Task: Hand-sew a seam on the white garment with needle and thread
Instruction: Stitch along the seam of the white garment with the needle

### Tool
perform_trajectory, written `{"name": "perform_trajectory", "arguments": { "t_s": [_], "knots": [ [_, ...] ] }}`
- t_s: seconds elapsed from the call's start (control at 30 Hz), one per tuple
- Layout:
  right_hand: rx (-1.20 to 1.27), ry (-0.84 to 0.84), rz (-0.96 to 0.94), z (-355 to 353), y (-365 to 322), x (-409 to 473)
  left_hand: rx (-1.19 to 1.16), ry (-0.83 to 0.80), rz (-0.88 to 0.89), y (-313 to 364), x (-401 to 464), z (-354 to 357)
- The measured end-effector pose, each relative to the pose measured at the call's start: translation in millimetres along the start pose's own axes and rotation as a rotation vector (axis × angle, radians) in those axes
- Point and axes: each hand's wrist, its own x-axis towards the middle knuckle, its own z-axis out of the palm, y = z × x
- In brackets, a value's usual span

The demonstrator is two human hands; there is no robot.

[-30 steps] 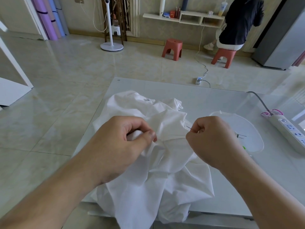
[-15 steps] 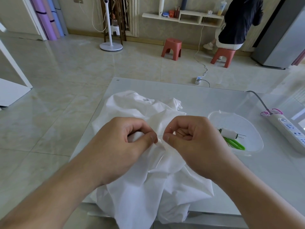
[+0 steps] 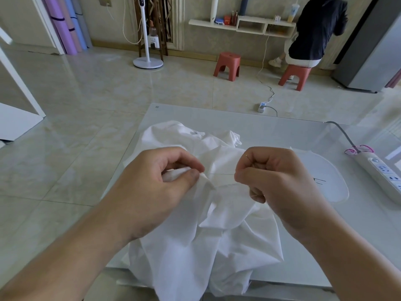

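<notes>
My left hand pinches a small fold of the white garment between thumb and curled fingers, holding it up off the glass table, where the rest of the cloth lies bunched and spills over the near edge. My right hand sits just beside it, fingers curled tight around the needle, only a glint of which shows at my knuckles. A thin thread runs taut from the fold to my right fingertips. The fabric looks light, soft and limp, so I judge it will sag and slip unless I grip it right next to the stitch line. The needle is slender and slick; holding it mid-shaft seems safest. A clear dish lies on the table beyond my right hand.
</notes>
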Motion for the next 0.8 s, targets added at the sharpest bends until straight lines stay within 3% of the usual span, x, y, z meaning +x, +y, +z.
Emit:
{"name": "perform_trajectory", "arguments": {
  "t_s": [0.17,0.23,0.33,0.47,0.6,0.8],
  "knots": [
    [-0.113,-0.114,0.081,-2.1,-1.9,-1.5,-0.067,0.075,0.018,-0.5,1.0,-0.9],
    [-0.162,-0.084,0.098,-2.0,3.1,-0.1,-0.078,0.068,0.021,0.4,0.3,-0.3],
    [-0.038,-0.016,0.042,0.4,7.3,-0.2,-0.071,0.033,0.021,2.1,-2.7,0.2],
    [0.123,-0.146,-0.032,9.0,1.1,-4.5,-0.068,-0.038,0.023,5.5,-5.4,2.3],
    [0.084,-0.223,-0.006,17.4,4.6,-6.4,-0.082,-0.099,0.058,6.2,-6.5,3.5],
    [0.066,-0.157,-0.018,13.8,5.7,-3.6,-0.073,-0.037,0.017,-0.2,-2.5,1.9]
  ]
}}
